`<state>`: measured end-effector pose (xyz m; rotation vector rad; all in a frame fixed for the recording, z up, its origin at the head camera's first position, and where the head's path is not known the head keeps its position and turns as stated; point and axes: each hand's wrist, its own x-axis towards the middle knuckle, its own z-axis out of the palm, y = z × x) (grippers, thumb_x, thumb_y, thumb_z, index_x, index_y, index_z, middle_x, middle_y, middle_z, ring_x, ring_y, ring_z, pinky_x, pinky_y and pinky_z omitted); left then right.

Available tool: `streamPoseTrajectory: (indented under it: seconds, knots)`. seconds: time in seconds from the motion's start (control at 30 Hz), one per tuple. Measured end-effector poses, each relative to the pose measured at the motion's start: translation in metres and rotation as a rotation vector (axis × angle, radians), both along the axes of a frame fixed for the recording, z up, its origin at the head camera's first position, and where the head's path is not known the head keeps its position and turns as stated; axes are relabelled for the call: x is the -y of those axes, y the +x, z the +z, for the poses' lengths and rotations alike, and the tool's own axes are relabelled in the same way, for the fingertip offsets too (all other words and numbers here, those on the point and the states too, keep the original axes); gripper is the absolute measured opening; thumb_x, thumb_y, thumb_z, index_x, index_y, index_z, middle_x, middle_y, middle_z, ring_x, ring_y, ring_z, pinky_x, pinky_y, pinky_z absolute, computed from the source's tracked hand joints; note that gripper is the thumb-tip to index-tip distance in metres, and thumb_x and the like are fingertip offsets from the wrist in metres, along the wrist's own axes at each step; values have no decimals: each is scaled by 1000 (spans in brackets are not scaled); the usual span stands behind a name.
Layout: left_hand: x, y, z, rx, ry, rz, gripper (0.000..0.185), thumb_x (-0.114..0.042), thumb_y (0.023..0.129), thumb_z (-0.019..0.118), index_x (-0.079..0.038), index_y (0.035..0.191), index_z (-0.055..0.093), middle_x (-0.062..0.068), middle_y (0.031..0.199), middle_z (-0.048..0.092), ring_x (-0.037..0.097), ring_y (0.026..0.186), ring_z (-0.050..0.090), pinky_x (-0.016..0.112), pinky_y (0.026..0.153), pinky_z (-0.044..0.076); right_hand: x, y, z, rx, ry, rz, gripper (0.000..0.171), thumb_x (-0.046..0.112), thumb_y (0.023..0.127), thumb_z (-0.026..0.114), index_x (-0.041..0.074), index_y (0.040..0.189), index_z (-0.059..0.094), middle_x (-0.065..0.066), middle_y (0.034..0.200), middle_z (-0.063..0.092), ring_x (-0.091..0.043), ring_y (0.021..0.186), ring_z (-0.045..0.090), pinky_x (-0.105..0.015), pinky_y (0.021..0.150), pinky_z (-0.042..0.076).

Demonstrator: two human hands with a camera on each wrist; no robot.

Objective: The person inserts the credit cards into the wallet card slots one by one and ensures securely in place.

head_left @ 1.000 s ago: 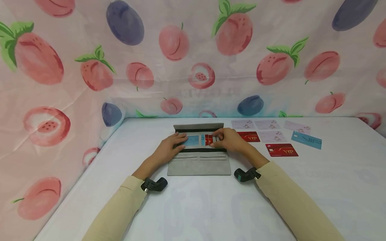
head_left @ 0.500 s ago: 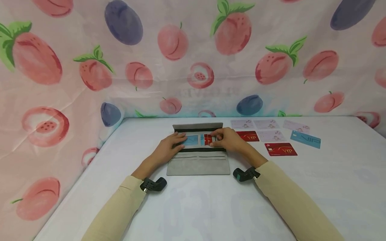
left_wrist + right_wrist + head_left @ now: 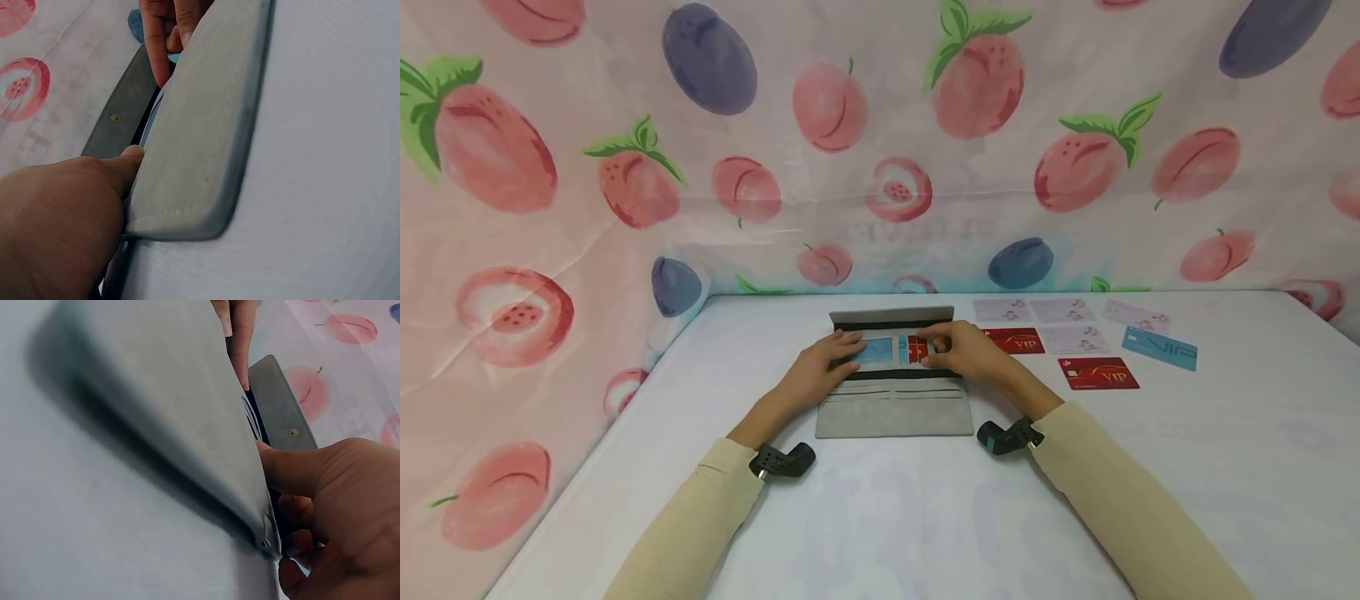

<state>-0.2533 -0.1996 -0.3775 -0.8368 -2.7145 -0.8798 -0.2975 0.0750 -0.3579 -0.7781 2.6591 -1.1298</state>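
Head view, nearest first: two cream sleeves reach over the white table (image 3: 925, 517) to a grey wallet (image 3: 893, 408) lying open flat, its plain front panel closest and its card slots in the middle band. The left hand (image 3: 820, 367) lies on the left part of that band, its fingers fairly straight and pressing down over a blue card (image 3: 876, 351) seated in a slot. The right hand (image 3: 964, 353) has its fingers curled, pinching a red card (image 3: 914, 349) at the slots just right of the blue one. Compared with a second ago, the right fingertips have crept slightly leftward over the slot row, so less of the striped card edges shows; the card looks a little further seated, though how deep cannot be told. The left hand and wallet have hardly shifted. Beyond, to the right, loose cards lie as before: a red VIP card (image 3: 1098, 372), a blue VIP card (image 3: 1159, 347) and pale cards (image 3: 1063, 310) near the fruit-print backdrop (image 3: 880, 142).
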Motion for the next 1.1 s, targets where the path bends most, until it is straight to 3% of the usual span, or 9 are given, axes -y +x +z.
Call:
streamPoseTrajectory:
  seconds: [0.13,0.27,0.53,0.93,1.1]
  knots:
    - [0,2,1,-31,0,-8,43,-25,99,54,0,134,54,14,143,45,39,137,29,53,110,24,-2,1,1,-6,12,-39,51,20,84,75,1,128,57,-4,69,43,-17,61,38,-30,56,31]
    - [-2,1,1,-8,-12,1,42,-19,98,56,1,134,53,15,144,44,39,137,28,54,110,23,-5,3,3,14,-3,-98,48,22,80,79,1,121,63,-6,71,44,-18,63,39,-30,56,32]
    - [-2,0,2,28,-51,39,42,-18,97,56,-1,136,52,12,146,42,37,139,27,52,111,22,-2,4,4,74,-65,-106,37,16,81,78,-2,112,68,-3,62,38,-17,58,34,-28,53,28]
    - [-1,0,3,78,-40,67,42,-21,98,56,-4,137,52,9,147,41,34,140,24,55,110,21,-4,2,4,184,-103,-124,33,16,89,68,1,119,66,-2,63,39,-16,59,35,-26,53,27]
    - [-2,1,6,77,-18,59,43,-17,96,58,-1,136,52,11,146,43,34,140,25,50,111,23,-4,5,10,239,-88,-140,33,17,93,63,2,122,65,-6,80,53,-20,73,42,-28,60,32]
